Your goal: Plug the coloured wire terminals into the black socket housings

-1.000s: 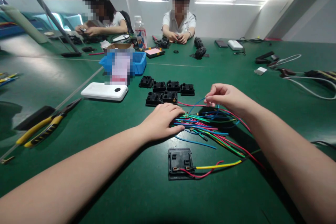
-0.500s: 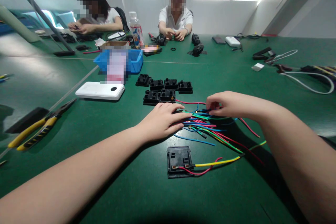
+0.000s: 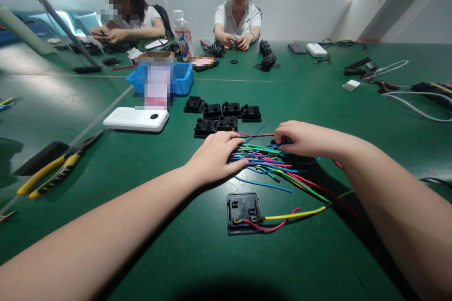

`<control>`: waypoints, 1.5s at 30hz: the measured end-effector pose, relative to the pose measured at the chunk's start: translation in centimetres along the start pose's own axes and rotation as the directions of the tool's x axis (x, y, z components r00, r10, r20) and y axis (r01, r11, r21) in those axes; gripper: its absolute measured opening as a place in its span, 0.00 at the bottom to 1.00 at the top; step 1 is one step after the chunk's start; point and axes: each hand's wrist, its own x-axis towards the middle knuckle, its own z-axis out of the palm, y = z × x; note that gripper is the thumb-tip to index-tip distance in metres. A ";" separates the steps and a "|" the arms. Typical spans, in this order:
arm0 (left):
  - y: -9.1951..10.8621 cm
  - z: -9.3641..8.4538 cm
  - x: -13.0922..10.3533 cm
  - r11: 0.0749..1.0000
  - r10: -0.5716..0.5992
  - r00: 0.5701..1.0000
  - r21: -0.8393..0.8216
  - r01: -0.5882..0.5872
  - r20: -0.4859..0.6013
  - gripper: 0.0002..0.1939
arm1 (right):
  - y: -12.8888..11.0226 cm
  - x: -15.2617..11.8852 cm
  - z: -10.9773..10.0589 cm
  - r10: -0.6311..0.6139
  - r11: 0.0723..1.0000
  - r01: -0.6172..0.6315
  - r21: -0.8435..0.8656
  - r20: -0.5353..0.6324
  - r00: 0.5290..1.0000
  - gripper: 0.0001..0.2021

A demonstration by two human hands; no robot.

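Head view: loose bundle of thin wires (image 3: 259, 162), red, blue, green and some yellow, lies on the green surface (image 3: 176, 244), well apart from its far edge; near edge not in frame. Left hand (image 3: 219, 154) rests over the bundle's left end, thumb spread from the fingers, wires between. Right hand (image 3: 293, 137) sits at the bundle's far right side, fingers curled in; cannot tell whether a wire is pinched. Black panel (image 3: 243, 207) lies flat nearer the near edge, apart from both hands, a yellow lead (image 3: 296, 215) and a red lead (image 3: 273, 229) running from it. Six black modules (image 3: 231, 109) stand grouped toward the far edge, beyond the left hand. Pliers (image 3: 72, 160) lie toward the left edge.

Handling (judged): wires light, springy, smooth-coated; strands likely tangle and drag neighbours. Best hold: fingertip pinch on the insulation just behind a metal end, bundle pressed down opposite. Small terminals probably bend if squeezed.
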 end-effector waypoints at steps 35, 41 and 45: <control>0.0 -0.4 0.2 0.997 0.063 0.994 -0.044 -0.067 -0.090 0.12 | 1.5 -3.7 -5.5 0.317 0.948 -0.313 0.051 -0.106 0.943 0.15; 0.0 -0.4 0.1 0.993 0.070 0.990 -0.085 -0.081 -0.126 0.14 | 0.7 -4.6 -6.7 0.351 0.936 -0.342 0.080 -0.259 0.900 0.14; -0.2 -0.4 0.1 0.991 0.055 0.977 -0.110 -0.079 -0.208 0.18 | -2.0 -3.7 -5.9 0.175 0.972 -0.165 0.165 -0.052 0.983 0.21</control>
